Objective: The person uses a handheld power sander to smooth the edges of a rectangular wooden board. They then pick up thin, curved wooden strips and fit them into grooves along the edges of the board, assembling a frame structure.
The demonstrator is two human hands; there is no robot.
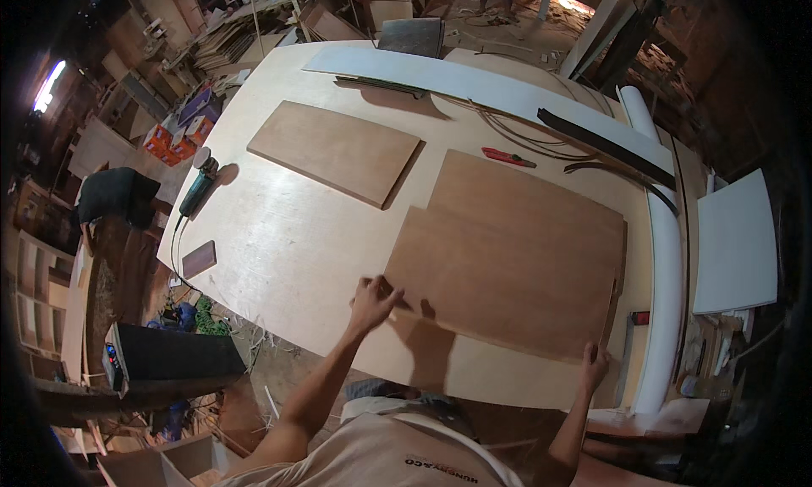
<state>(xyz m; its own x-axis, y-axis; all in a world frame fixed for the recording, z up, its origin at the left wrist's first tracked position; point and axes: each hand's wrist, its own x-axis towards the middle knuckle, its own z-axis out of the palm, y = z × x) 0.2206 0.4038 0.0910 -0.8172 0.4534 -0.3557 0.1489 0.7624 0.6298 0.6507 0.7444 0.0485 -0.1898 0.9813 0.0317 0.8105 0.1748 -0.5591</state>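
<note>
A brown wooden panel (507, 275) lies at the near right of the pale sheet-topped table (288, 258), overlapping another brown panel (533, 182) behind it. At its near left corner is my left hand (375, 305), fingers curled closed on the edge. My right hand (595, 366) is closed at the near right corner; its fingertips are partly hidden. Shadows of my left hand and arm fall over the panel and the tabletop. Farther left lies a separate rectangular panel (334, 153). Beyond the panels rests a red utility knife (508, 157).
An angle grinder (199, 187) with its cord lies at the table's left edge, near a small brown block (200, 258). A long white strip (474, 89), dark edging strips (600, 144) and a white roll (664, 301) line the far and right sides. A black box (173, 358) stands lower left.
</note>
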